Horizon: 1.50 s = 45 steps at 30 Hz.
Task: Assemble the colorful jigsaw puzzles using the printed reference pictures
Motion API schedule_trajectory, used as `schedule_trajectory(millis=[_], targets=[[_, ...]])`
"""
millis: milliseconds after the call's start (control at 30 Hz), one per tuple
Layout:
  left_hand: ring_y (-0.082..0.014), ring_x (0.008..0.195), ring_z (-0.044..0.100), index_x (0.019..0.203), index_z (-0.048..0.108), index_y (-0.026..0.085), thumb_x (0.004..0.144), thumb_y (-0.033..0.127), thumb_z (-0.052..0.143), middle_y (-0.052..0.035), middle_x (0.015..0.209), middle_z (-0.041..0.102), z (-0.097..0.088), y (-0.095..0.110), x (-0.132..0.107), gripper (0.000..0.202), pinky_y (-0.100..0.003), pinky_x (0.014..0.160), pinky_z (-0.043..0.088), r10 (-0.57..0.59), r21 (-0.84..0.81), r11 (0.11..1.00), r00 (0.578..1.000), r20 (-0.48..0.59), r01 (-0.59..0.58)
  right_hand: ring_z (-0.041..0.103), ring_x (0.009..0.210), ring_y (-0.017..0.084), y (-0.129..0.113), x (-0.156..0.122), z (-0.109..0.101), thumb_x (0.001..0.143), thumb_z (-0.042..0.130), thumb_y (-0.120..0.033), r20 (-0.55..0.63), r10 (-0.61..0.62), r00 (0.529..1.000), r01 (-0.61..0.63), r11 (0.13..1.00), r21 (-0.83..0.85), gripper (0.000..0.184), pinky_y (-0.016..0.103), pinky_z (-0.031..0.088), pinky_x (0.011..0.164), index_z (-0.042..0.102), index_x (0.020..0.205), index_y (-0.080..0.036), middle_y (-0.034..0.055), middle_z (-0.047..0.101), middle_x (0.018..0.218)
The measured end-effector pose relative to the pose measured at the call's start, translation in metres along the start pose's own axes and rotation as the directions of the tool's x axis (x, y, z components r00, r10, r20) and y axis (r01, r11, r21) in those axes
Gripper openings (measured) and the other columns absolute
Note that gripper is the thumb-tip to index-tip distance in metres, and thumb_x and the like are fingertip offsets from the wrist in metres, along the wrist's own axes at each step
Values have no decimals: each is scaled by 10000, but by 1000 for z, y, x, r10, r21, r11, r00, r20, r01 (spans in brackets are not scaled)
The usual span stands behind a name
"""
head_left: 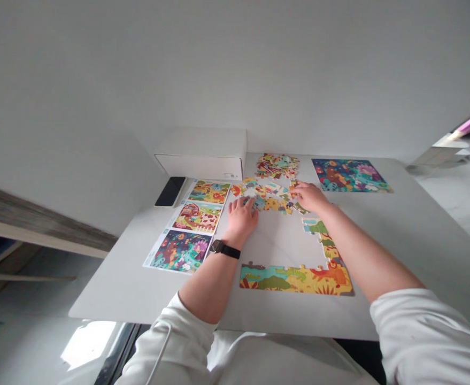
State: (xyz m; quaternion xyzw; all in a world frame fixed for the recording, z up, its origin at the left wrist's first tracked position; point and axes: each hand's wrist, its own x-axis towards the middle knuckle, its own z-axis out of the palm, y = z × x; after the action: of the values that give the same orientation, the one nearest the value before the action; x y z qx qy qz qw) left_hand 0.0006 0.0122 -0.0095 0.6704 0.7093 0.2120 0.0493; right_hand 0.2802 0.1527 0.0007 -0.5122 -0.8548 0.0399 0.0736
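My left hand (243, 216) rests on the white table with its fingers apart, at the near left edge of a spread of loose puzzle pieces (272, 204). To the right of that spread, my right hand (310, 197) has its fingertips closed on a small yellowish puzzle piece (293, 183); the fingers partly cover it. Nearer to me lies a joined strip of puzzle (294, 279) with a lion, crocodile and bushes. It turns a corner and runs up the right side, partly behind my right forearm.
A picture sheet (166, 247) with three printed scenes lies left, beside a phone (170, 191). Behind stands a white box (202, 160) near the wall. A pile of pieces (278, 164) sits at the back. One dark, colourful assembled puzzle (349, 175) lies back right.
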Motion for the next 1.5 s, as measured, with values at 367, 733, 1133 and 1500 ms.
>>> schedule_trajectory(millis=[367,733,1133,1500], targets=[[-356,1448,555,1327,798,308,985,292,656,-116,1532,649,4,-4,2,370,-576,1295,380,44,-33,998,999,-2,-44,629,1388,293,0,-17,2,1009,578,-167,-27,-75,997,74,997,-38,467,447,457,1230,781,1420,-258,102,676,1561],[-355,1400,591,1376,767,271,989,261,638,-144,1480,656,5,-3,4,407,-531,1241,442,86,-107,990,995,-53,-91,676,1342,303,-16,24,-28,871,788,-168,115,-68,991,69,998,-10,596,406,507,1162,746,1452,-293,87,739,1489],[-358,1387,599,1357,777,257,988,249,647,-148,1457,670,6,-4,4,391,-525,1235,454,74,-125,989,995,-66,-82,635,1396,347,-21,44,-45,691,935,-140,205,-150,967,168,983,-74,594,417,499,1156,838,1251,-313,92,716,1488],[-295,1416,604,1362,752,212,992,227,670,-144,1457,675,5,-1,8,379,-487,1269,436,279,-249,921,954,-112,-299,690,809,183,10,-46,-40,767,889,-327,-21,231,973,-103,513,852,439,358,630,811,777,1176,-213,15,727,941]])
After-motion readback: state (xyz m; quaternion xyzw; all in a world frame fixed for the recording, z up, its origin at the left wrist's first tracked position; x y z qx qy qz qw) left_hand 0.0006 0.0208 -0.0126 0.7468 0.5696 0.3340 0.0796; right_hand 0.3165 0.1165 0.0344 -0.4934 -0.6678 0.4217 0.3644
